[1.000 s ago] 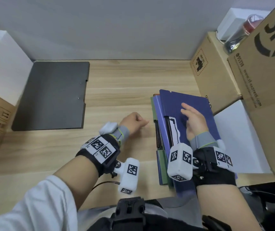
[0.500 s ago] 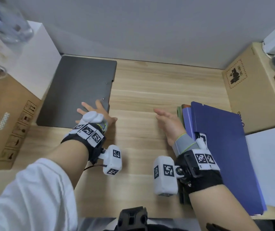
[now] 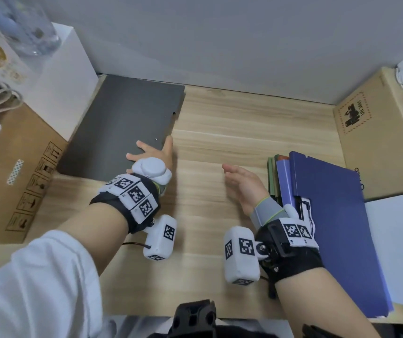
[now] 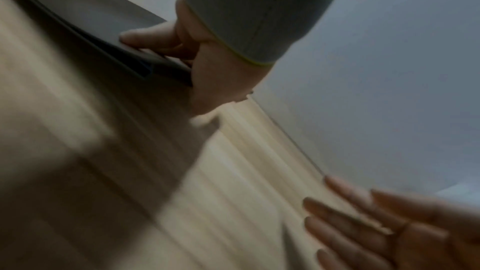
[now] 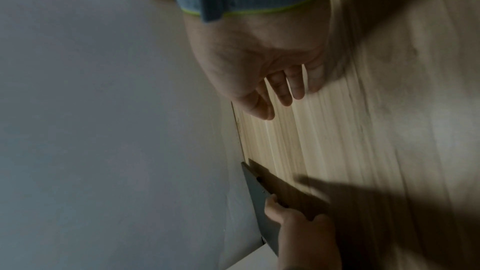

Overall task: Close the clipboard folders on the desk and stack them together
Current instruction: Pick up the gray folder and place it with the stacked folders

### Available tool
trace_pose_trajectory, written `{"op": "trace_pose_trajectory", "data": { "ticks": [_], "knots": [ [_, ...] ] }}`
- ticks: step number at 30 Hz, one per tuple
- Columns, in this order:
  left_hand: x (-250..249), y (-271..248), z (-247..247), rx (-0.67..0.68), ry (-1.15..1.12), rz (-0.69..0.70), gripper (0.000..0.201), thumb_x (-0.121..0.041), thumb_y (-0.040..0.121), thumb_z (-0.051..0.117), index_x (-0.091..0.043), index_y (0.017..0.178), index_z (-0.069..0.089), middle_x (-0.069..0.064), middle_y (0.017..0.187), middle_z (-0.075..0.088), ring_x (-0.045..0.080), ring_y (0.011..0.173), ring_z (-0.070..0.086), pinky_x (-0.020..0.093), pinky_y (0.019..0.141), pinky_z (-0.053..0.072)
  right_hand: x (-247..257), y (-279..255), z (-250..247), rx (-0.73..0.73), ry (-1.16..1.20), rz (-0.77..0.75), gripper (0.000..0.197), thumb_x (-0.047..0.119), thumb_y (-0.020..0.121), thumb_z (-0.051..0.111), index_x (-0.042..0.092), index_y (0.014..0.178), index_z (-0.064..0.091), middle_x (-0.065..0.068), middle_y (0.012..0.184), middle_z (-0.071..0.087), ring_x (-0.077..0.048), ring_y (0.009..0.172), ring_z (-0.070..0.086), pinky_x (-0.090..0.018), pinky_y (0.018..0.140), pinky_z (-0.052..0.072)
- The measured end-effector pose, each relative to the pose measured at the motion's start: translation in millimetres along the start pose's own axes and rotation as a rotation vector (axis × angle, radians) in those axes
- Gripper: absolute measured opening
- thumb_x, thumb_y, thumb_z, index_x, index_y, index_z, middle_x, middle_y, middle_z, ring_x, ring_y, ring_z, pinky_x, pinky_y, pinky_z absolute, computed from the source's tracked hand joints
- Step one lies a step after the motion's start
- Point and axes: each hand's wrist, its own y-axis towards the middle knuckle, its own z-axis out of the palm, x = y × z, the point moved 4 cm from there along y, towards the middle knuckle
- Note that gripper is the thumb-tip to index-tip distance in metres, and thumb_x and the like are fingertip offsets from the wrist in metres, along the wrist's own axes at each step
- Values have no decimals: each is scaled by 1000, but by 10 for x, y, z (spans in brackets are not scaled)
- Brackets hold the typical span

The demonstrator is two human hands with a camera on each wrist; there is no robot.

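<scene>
My left hand [image 3: 150, 154] grips the grey folder [image 3: 125, 125].
Its fingers [image 4: 145, 36] lie atop, thumb at the edge, far-left on the bench [image 3: 232, 132]; my right hand [image 3: 243, 185] hovers, fingers apart, beside the blue stack [image 3: 329, 215].

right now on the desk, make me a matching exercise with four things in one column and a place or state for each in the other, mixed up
Things:
1. grey folder
2. blue folder
3. left hand
4. right hand

Places or states:
A. on top of the stack at the right of the desk
B. open, over bare wood, holding nothing
C. lying closed by itself at the far left
D. fingers on the grey folder's near right edge

Pairs: 1-C, 2-A, 3-D, 4-B
</scene>
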Motion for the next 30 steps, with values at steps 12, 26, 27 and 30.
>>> {"op": "trace_pose_trajectory", "data": {
  "ticks": [12, 26, 27, 30],
  "knots": [
    [-534, -1059, -1132, -165, 154, 729, 67, -1, 86, 39, -22, 145, 16, 11, 83, 50, 33, 71, 46, 36, 66, 33, -55, -87, 242, 83, 120, 28, 45, 12, 93, 50, 13, 137, 43, 3, 89, 50, -9, 73, 44, -24, 69, 41],
    [-431, -1798, -728, 724, -593, 842, 101, 7, 67, 53, -45, 142, 9, -8, 88, 57, 1, 48, 56, 17, 46, 48, 373, -389, -1163, -357, 249, -276, 54, 24, 87, 60, 12, 138, 45, -7, 126, 62, -19, 98, 66, -21, 56, 53],
    [-448, -1809, -626, 773, -532, 826, 99, 8, 69, 56, -45, 140, 13, -8, 87, 59, 3, 50, 57, 19, 47, 49, 376, -441, -1329, -398, 241, -290, 56, 23, 86, 62, 13, 138, 44, -8, 128, 61, -18, 95, 65, -20, 53, 53],
    [-565, -1806, -263, 820, -522, 648, 53, 2, 86, 52, -28, 127, 35, -1, 77, 57, 11, 51, 58, 26, 50, 53, 297, -596, -1788, -514, 226, -299, 55, 14, 85, 63, 13, 137, 45, -6, 124, 62, -18, 90, 63, -22, 54, 53]
  ]
}}
